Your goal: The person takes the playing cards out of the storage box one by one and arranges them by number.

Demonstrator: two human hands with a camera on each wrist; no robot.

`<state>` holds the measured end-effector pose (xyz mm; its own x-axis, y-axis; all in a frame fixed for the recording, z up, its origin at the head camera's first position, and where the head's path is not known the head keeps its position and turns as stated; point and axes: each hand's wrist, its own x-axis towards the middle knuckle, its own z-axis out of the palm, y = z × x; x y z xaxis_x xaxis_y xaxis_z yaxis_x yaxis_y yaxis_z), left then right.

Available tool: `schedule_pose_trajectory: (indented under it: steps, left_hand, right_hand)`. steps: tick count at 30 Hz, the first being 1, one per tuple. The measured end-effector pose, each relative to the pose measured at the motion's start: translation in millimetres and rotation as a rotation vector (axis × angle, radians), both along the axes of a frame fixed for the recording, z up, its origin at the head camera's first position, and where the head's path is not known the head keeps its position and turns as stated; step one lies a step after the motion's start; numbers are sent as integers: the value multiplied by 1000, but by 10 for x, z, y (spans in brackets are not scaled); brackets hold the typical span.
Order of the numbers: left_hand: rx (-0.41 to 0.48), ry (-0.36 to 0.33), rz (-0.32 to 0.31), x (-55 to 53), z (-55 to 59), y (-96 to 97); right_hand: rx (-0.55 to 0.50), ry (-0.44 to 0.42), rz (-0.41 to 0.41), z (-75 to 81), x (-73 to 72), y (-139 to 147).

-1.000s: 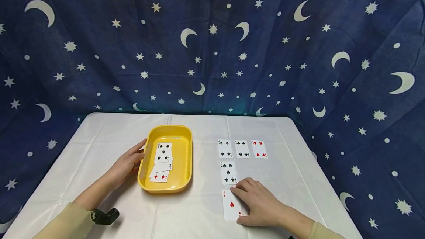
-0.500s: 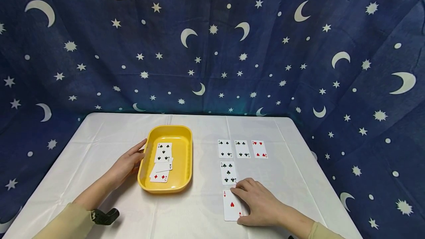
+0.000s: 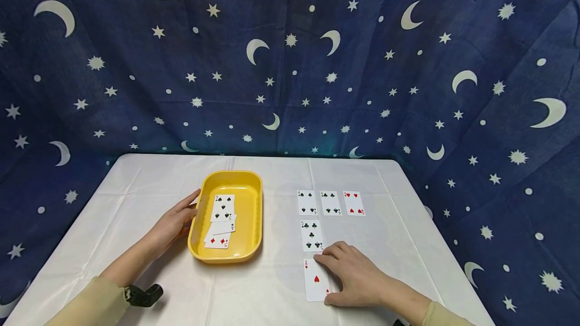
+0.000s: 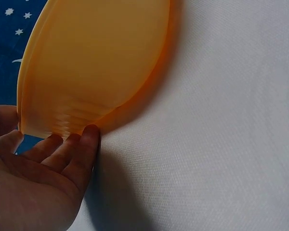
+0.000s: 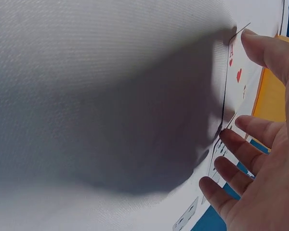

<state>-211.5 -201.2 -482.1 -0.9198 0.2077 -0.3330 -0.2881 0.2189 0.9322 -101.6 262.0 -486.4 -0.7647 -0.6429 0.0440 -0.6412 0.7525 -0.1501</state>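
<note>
My right hand (image 3: 358, 278) is over the right side of an ace of hearts (image 3: 312, 280), a playing card lying face up on the table. Its thumb is at the near end of the card and its index finger at the far end, so the card is spanned between them; the other fingers rest beyond the far end. My left hand (image 3: 169, 228) touches the left side of a yellow tray (image 3: 257, 215), fingertips against the outer wall in the left wrist view (image 4: 58, 168). Inside the tray lie a five of spades (image 3: 223, 208), a partly covered black-suited card (image 3: 224, 227) and a five of diamonds (image 3: 217, 241).
Just beyond the ace lies a five of clubs (image 3: 311, 235). Farther back, a four of spades (image 3: 307, 202), a four of clubs (image 3: 331, 203) and a four of hearts (image 3: 354, 203) form a row. A dark blue curtain (image 3: 290, 89) hangs behind the white-covered table (image 3: 272, 291).
</note>
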Motion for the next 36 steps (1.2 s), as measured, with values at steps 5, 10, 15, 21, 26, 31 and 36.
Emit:
schedule_pose_trajectory:
  steps: [5, 10, 15, 21, 26, 31, 36]
  left_hand:
    - [1, 0, 4, -2, -6, -7]
    - [10, 7, 2, 4, 0, -16]
    - [10, 9, 4, 8, -2, -21]
    - [5, 5, 9, 7, 8, -24]
    - [8, -2, 8, 9, 11, -17]
    - [19, 1, 2, 11, 7, -8]
    - [7, -1, -1, 20, 4, 2]
  right_hand:
    - [9, -2, -7, 41, -22, -2]
    - [18, -14, -23, 101, -73, -12]
    - [11, -32, -31, 172, -146, -43]
    - [-23, -17, -36, 321, -308, -157]
    - [-81, 25, -18, 481, -485, -316]
    - [-102, 20, 1, 600, -647, -512]
    - [-79, 13, 38, 643, -794, -707]
